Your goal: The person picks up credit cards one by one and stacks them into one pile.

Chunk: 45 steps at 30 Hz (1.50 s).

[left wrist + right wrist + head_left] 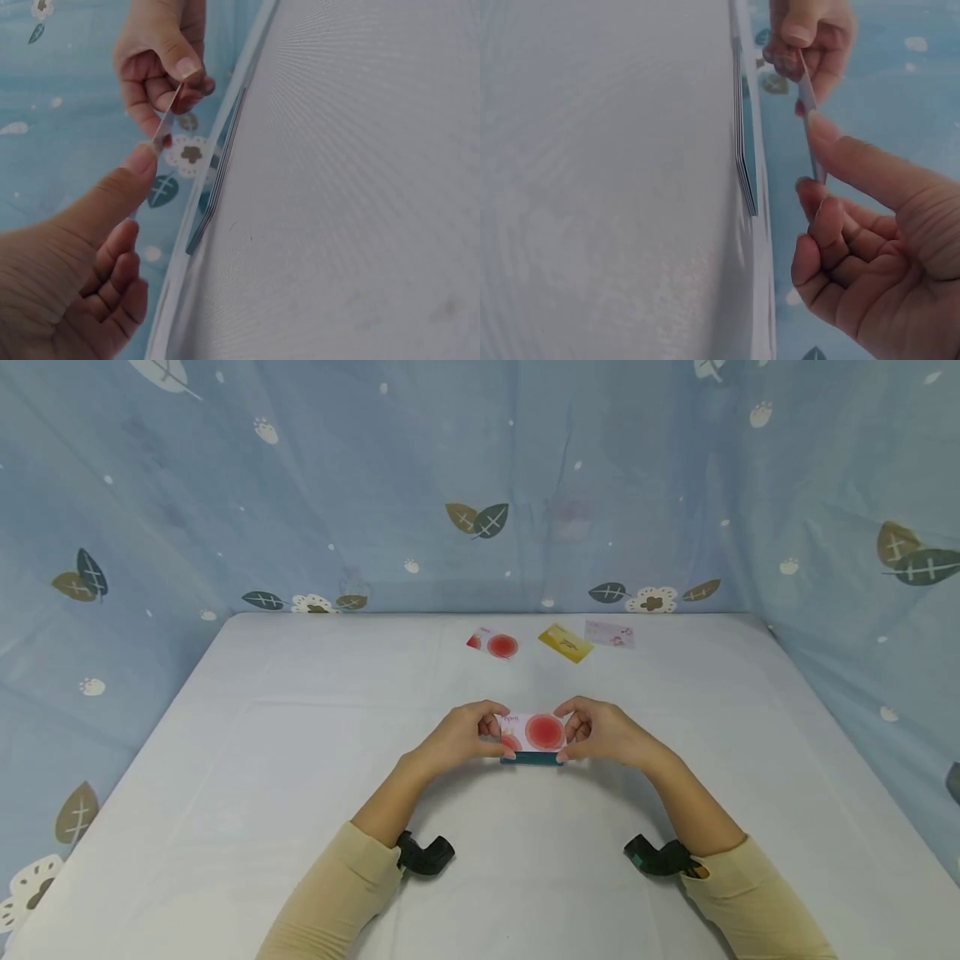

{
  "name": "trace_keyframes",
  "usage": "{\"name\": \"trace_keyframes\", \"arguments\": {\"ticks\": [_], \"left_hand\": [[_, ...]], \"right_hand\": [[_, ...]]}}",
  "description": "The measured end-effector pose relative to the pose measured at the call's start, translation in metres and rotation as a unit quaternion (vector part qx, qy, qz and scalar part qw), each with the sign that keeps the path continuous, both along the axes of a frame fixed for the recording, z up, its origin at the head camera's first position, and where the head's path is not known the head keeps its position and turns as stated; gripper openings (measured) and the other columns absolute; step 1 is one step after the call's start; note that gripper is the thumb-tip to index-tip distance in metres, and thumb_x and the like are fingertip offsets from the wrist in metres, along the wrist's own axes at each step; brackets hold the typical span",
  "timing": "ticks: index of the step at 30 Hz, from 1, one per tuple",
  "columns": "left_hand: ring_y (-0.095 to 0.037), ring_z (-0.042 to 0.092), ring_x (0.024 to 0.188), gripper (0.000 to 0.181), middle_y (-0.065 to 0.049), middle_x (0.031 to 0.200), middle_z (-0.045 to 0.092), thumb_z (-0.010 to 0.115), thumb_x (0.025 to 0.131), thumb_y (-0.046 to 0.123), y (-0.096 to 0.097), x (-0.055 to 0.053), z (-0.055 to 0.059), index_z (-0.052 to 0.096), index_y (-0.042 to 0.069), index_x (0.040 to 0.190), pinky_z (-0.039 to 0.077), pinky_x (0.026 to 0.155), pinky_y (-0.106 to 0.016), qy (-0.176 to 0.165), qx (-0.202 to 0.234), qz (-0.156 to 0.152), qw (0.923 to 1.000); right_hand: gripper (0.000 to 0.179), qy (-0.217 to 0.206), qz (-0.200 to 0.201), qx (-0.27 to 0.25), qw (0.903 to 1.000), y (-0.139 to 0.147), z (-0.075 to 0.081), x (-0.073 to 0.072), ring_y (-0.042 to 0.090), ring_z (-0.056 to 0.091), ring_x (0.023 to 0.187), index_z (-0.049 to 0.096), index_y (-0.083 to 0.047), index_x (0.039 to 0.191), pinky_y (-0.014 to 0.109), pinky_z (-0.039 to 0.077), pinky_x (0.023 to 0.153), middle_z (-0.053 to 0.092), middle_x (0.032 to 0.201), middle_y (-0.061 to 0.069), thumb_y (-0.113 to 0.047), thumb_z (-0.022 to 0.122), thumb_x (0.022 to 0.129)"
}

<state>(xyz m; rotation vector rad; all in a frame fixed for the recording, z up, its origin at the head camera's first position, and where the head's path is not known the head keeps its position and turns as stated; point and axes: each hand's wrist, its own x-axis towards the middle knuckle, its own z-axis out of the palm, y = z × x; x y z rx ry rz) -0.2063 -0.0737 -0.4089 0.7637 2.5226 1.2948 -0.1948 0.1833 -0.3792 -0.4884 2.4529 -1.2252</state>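
Note:
A white card with red circles (534, 732) is pinched at its left end by my left hand (467, 733) and at its right end by my right hand (604, 732). In both wrist views this card (166, 127) shows nearly edge-on, raised off the table. Below it lies a small stack of cards with a teal top (531, 758), its layered edges visible in the right wrist view as a thin stack (746, 150). The raised card overlaps most of the stack in the head view.
Toward the back of the white table (300, 793) lie another red-circled card (501, 645), a yellow card (566, 643) and a pale pink card (610, 633). A blue leaf-patterned curtain (360, 477) hangs behind. Black wrist mounts (426, 855) stick out from the beige sleeves.

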Motion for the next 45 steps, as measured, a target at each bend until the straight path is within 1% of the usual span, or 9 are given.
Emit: {"name": "trace_keyframes", "arguments": {"ticks": [9, 13, 16, 19, 21, 27, 32, 40, 45], "left_hand": [[-0.011, 0.051, 0.076, 0.058, 0.005, 0.079, 0.056, 0.084, 0.07, 0.026, -0.001, -0.001, -0.004, 0.06, 0.004, 0.118, 0.045, 0.074, -0.026, 0.013, -0.043, -0.01, 0.999], [-0.009, 0.051, 0.075, 0.057, 0.005, 0.079, 0.056, 0.084, 0.07, 0.027, -0.002, -0.001, -0.005, 0.061, 0.004, 0.117, 0.045, 0.073, -0.025, 0.018, -0.056, -0.015, 0.9982], [-0.008, 0.051, 0.075, 0.057, 0.006, 0.078, 0.057, 0.085, 0.069, 0.03, -0.003, -0.001, -0.007, 0.063, 0.004, 0.114, 0.043, 0.075, -0.027, 0.047, -0.072, -0.018, 0.9961], [-0.008, 0.05, 0.078, 0.056, 0.008, 0.08, 0.057, 0.085, 0.068, 0.034, -0.003, 0.0, -0.008, 0.064, 0.006, 0.112, 0.04, 0.08, -0.03, 0.082, -0.094, -0.016, 0.992], [-0.009, 0.049, 0.08, 0.055, 0.008, 0.082, 0.056, 0.084, 0.068, 0.036, -0.003, 0.001, -0.009, 0.065, 0.008, 0.111, 0.038, 0.082, -0.033, 0.091, -0.104, -0.012, 0.9903], [-0.013, 0.048, 0.087, 0.054, 0.005, 0.087, 0.055, 0.083, 0.07, 0.036, -0.001, 0.004, -0.012, 0.064, 0.011, 0.113, 0.035, 0.087, -0.039, 0.083, -0.12, 0.0, 0.9893], [-0.017, 0.049, 0.094, 0.055, 0.002, 0.095, 0.056, 0.083, 0.07, 0.036, 0.0, 0.005, -0.014, 0.064, 0.012, 0.115, 0.034, 0.09, -0.041, 0.08, -0.132, 0.002, 0.988], [-0.018, 0.048, 0.097, 0.055, 0.0, 0.099, 0.056, 0.083, 0.07, 0.034, 0.0, 0.005, -0.015, 0.063, 0.012, 0.116, 0.033, 0.091, -0.042, 0.07, -0.128, 0.006, 0.9892], [-0.019, 0.049, 0.098, 0.055, 0.0, 0.101, 0.056, 0.083, 0.07, 0.034, 0.0, 0.005, -0.014, 0.063, 0.013, 0.117, 0.034, 0.091, -0.041, 0.072, -0.133, 0.008, 0.9885]], "right_hand": [[0.055, 0.016, 0.01, 0.032, 0.9993, -0.003, -0.008, -0.001, 0.017, 0.052, 0.064, 0.054, 0.002, 0.113, 0.025, 0.047, 0.059, 0.057, 0.077, 0.004, -0.014, 0.083, 0.07], [0.054, 0.012, 0.012, 0.037, 0.9992, -0.005, -0.011, -0.001, 0.017, 0.052, 0.065, 0.055, 0.002, 0.112, 0.025, 0.046, 0.058, 0.057, 0.076, 0.003, -0.014, 0.084, 0.069], [0.054, 0.01, 0.014, 0.039, 0.9991, -0.006, -0.012, -0.001, 0.016, 0.052, 0.065, 0.055, 0.002, 0.111, 0.024, 0.046, 0.058, 0.057, 0.075, 0.002, -0.014, 0.084, 0.069], [0.053, 0.01, 0.014, 0.04, 0.999, -0.007, -0.014, -0.001, 0.015, 0.052, 0.066, 0.056, 0.002, 0.11, 0.024, 0.045, 0.059, 0.057, 0.075, 0.003, -0.013, 0.084, 0.068], [0.053, 0.013, 0.016, 0.04, 0.999, -0.007, -0.015, -0.001, 0.015, 0.052, 0.066, 0.056, 0.003, 0.11, 0.024, 0.045, 0.059, 0.057, 0.075, 0.003, -0.013, 0.084, 0.068], [0.052, 0.023, 0.02, 0.056, 0.998, -0.008, -0.017, 0.001, 0.014, 0.05, 0.066, 0.056, 0.003, 0.109, 0.023, 0.045, 0.061, 0.057, 0.075, 0.002, -0.013, 0.084, 0.068], [0.052, 0.025, 0.018, 0.064, 0.9975, -0.007, -0.018, 0.002, 0.015, 0.05, 0.068, 0.056, 0.003, 0.109, 0.024, 0.045, 0.062, 0.056, 0.076, 0.004, -0.013, 0.084, 0.069], [0.053, 0.015, 0.01, 0.076, 0.9969, -0.007, -0.018, 0.001, 0.016, 0.049, 0.073, 0.055, 0.003, 0.11, 0.024, 0.046, 0.063, 0.054, 0.081, 0.006, -0.012, 0.084, 0.068], [0.054, 0.011, 0.009, 0.075, 0.9971, -0.007, -0.018, 0.001, 0.017, 0.049, 0.074, 0.055, 0.002, 0.111, 0.023, 0.045, 0.063, 0.054, 0.083, 0.006, -0.012, 0.085, 0.068]]}}
